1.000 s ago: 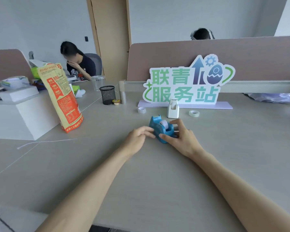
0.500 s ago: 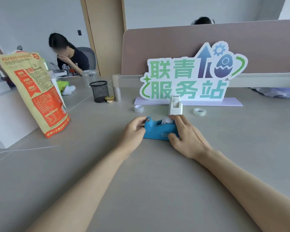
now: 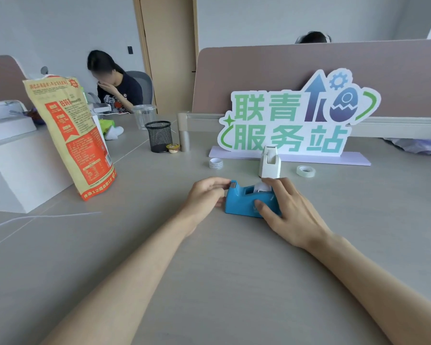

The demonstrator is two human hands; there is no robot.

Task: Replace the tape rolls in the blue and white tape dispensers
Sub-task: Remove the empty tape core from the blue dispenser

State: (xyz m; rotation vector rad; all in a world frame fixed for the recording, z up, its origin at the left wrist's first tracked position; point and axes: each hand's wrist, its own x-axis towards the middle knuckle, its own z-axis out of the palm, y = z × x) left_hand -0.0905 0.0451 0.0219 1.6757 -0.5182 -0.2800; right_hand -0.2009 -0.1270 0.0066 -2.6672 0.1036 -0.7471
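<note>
The blue tape dispenser (image 3: 244, 202) rests flat on the grey desk, cutter end to the left, with a white tape roll (image 3: 261, 187) seated in its slot. My left hand (image 3: 205, 195) pinches at the cutter end. My right hand (image 3: 288, 210) wraps the dispenser's right end, thumb on its front face. Just behind stands the white tape dispenser (image 3: 270, 166), upright and untouched. One loose tape roll (image 3: 216, 163) lies to its left and a second tape roll (image 3: 305, 171) lies to its right.
A large green-lettered sign (image 3: 294, 125) stands behind the dispensers against a desk partition. A black mesh pen cup (image 3: 159, 136) and an orange paper bag (image 3: 72, 135) stand at the left, beside a white box (image 3: 15, 168). A person sits at the far left desk.
The blue dispenser, tilted up in both hands a second ago, now lies flat on the desk. Both hands stay on its ends.
</note>
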